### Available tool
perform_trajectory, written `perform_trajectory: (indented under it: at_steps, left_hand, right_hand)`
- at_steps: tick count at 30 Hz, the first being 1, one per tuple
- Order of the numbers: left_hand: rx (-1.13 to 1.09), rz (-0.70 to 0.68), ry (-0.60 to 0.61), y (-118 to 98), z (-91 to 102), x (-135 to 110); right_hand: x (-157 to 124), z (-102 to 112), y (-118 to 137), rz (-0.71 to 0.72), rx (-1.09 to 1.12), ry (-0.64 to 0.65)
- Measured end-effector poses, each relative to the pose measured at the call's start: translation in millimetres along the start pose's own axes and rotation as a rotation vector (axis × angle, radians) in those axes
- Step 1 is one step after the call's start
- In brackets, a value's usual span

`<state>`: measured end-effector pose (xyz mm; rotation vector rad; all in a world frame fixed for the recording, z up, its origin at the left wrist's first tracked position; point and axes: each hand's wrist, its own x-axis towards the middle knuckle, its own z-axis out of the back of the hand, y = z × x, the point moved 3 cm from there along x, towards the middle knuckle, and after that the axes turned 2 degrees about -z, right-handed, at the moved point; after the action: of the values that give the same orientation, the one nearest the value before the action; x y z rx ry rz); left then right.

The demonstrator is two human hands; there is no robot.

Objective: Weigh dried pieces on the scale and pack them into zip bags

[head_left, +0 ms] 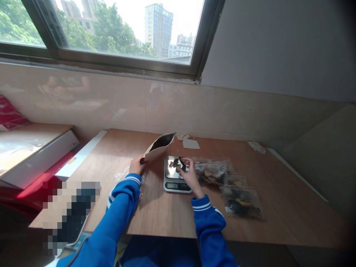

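My left hand [137, 165] is closed on the lower edge of a brown paper pouch [160, 145], held tilted with its dark open mouth facing up and right. My right hand [189, 173] hovers over the shiny plate of a small digital kitchen scale [174, 183] and pinches several dark dried pieces [177, 163]. Both arms wear blue sleeves with white stripes. Right of the scale lie clear zip bags [215, 172] holding more dark and tan dried pieces.
A wooden table [278, 207] carries another filled zip bag [241, 203], a white paper slip [190, 144] and white crumbs [257, 147] near the far edge. A white and red box [41, 159] stands at the left. A tiled wall and window lie behind.
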<state>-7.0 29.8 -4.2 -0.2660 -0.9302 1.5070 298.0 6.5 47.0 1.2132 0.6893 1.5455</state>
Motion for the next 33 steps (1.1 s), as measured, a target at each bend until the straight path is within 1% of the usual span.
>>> perform_trajectory:
  at_steps: [2, 4, 7, 11, 14, 16, 18, 20, 22, 23, 24, 25, 27, 28, 29, 31, 33]
  left_hand:
    - [0.006, 0.0, 0.005, 1.5, -0.8, 0.2]
    - [0.014, 0.006, 0.008, 2.8, -1.6, 0.5]
    - [0.025, 0.01, 0.011, 3.6, -2.5, 0.9]
    - [0.035, 0.007, 0.008, 2.2, -2.0, 1.1]
    - [0.045, 0.003, 0.003, 1.2, -1.0, 1.1]
    - [0.046, -0.001, -0.003, 1.8, -0.7, 1.4]
    - [0.041, -0.003, -0.005, 3.5, -1.0, 1.7]
    - [0.03, -0.006, -0.004, 5.5, -1.6, 2.0]
    - [0.009, -0.011, 0.001, 6.7, -2.1, 1.9]
    - [-0.006, -0.019, -0.001, 6.7, -2.1, 1.7]
    - [-0.024, -0.033, -0.003, 6.3, -2.1, 1.4]
    - [-0.047, -0.055, -0.004, 5.4, -2.1, 1.0]
    - [-0.1, -0.105, -0.014, 3.7, -1.9, 0.3]
    - [-0.123, -0.126, -0.018, 3.1, -2.0, -0.1]
    - [-0.141, -0.142, -0.022, 2.9, -2.3, -0.3]
    - [-0.154, -0.154, -0.029, 3.5, -3.1, -0.7]
    - [-0.156, -0.157, -0.034, 4.3, -4.0, -0.8]
  right_hand:
    - [3.8, 6.3, 0.8, 0.034, -0.019, -0.049]
    - [9.2, 11.4, -0.5, 0.068, -0.05, -0.067]
    - [17.7, 13.2, -6.7, 0.09, -0.117, -0.027]
    - [22.2, 8.5, -16.4, 0.075, -0.202, 0.039]
    - [19.8, 7.5, -16.5, 0.089, -0.245, 0.036]
    - [17.6, 9.2, -11.2, 0.079, -0.242, 0.036]
    - [16.0, 14.1, 1.7, 0.058, -0.172, 0.027]
    - [15.6, 22.7, 24.5, 0.019, -0.03, -0.009]
    - [16.5, 32.7, 56.9, -0.02, 0.141, -0.038]
    - [17.5, 37.3, 76.0, -0.005, 0.206, -0.047]
    - [19.1, 40.3, 96.0, 0.041, 0.248, -0.021]
    - [21.0, 40.9, 115.0, 0.098, 0.264, 0.047]
    - [25.3, 36.2, 145.4, 0.231, 0.211, 0.24]
    - [27.5, 31.9, 155.1, 0.303, 0.135, 0.323]
    - [30.0, 27.5, 161.2, 0.369, 0.049, 0.378]
    - [35.1, 19.8, 165.4, 0.489, -0.105, 0.415]
    - [39.0, 16.0, 165.1, 0.579, -0.17, 0.395]
